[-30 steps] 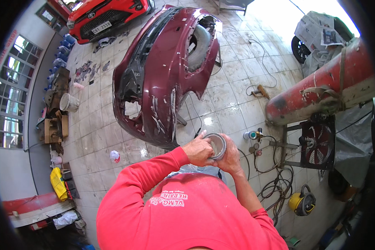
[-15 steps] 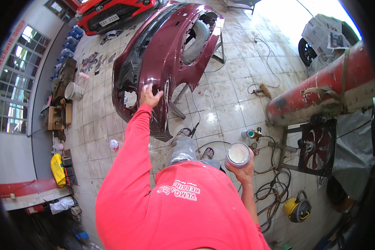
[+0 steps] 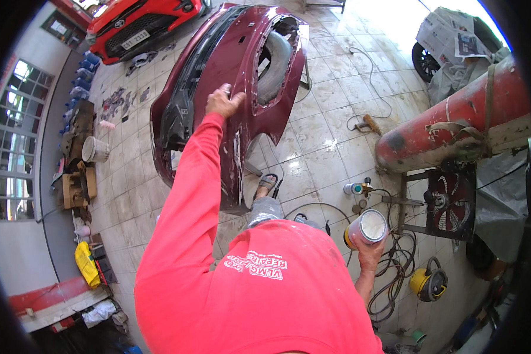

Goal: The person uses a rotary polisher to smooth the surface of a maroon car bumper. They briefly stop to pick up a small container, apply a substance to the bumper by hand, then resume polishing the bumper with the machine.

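Observation:
A dark red car bumper [image 3: 221, 71] rests on a stand before me, with a round tyre-like shape [image 3: 279, 65] showing through its opening. My left hand [image 3: 223, 104] is over the bumper's painted face, palm down with its fingers apart and nothing in it. Whether it presses on the paint I cannot tell. Off to my right side, my right hand [image 3: 370, 255] is wrapped round an open can [image 3: 360, 233] with pale cream contents, held a little tilted.
At right lie a large red cylinder [image 3: 454, 118], a fan [image 3: 445, 200], coiled hoses [image 3: 398, 277] and a yellow vacuum-like machine [image 3: 428, 282]. A spray gun [image 3: 360, 188] and a brown-handled tool [image 3: 369, 124] are on the tiles. A white bucket [image 3: 95, 150] stands left; a red car [image 3: 138, 26] is beyond.
My left hand has moved farther forward along the bumper. The can in my right hand has shifted right and tilted, so more of its side shows. The view has moved slightly.

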`<move>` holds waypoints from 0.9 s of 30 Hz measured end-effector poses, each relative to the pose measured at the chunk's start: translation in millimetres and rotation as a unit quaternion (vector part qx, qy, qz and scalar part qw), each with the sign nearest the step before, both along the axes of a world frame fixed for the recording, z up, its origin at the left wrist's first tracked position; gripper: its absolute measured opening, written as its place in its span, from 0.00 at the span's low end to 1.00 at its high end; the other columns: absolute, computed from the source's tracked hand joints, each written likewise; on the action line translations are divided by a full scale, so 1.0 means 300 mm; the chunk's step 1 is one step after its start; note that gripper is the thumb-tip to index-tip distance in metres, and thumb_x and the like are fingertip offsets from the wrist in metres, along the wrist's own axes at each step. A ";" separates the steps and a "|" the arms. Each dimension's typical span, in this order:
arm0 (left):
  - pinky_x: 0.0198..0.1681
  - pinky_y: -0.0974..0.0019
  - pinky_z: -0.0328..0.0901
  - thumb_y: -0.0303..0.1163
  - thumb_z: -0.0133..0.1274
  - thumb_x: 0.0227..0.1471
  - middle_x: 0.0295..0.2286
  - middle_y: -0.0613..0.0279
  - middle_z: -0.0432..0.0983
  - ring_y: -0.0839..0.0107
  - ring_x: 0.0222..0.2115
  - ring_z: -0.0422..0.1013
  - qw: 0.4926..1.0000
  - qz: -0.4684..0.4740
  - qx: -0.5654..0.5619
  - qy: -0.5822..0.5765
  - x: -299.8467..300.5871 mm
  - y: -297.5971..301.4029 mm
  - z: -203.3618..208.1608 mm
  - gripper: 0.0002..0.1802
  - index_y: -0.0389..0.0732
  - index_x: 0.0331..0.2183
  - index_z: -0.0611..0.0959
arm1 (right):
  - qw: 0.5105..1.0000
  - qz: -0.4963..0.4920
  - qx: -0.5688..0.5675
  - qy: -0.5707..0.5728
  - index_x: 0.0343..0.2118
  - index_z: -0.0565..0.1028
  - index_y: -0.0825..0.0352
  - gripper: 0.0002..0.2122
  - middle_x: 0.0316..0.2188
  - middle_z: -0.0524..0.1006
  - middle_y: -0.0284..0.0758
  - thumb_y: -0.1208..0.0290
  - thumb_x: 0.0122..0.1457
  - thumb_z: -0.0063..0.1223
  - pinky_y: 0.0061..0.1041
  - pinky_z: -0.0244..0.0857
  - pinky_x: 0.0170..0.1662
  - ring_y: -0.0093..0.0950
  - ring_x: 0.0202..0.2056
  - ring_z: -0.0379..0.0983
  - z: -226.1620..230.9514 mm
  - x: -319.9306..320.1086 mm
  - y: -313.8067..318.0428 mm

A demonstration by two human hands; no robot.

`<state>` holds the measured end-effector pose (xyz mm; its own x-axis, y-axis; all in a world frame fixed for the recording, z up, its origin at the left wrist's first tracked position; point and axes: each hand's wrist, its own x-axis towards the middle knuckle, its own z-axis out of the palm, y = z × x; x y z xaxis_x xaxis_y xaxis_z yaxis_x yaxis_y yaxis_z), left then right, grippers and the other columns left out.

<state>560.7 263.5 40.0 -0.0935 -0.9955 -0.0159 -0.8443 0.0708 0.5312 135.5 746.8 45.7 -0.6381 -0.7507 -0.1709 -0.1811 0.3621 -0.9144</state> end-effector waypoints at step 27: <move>0.72 0.41 0.52 0.55 0.64 0.56 0.63 0.51 0.72 0.50 0.65 0.66 0.946 -0.124 0.169 -0.246 -0.139 0.391 0.086 0.43 0.45 0.66 0.73 | 0.999 0.031 -0.020 -0.002 0.64 0.65 0.68 0.46 0.57 0.75 0.39 0.71 0.41 0.83 0.35 0.68 0.62 0.33 0.57 0.73 -0.002 -0.184 0.029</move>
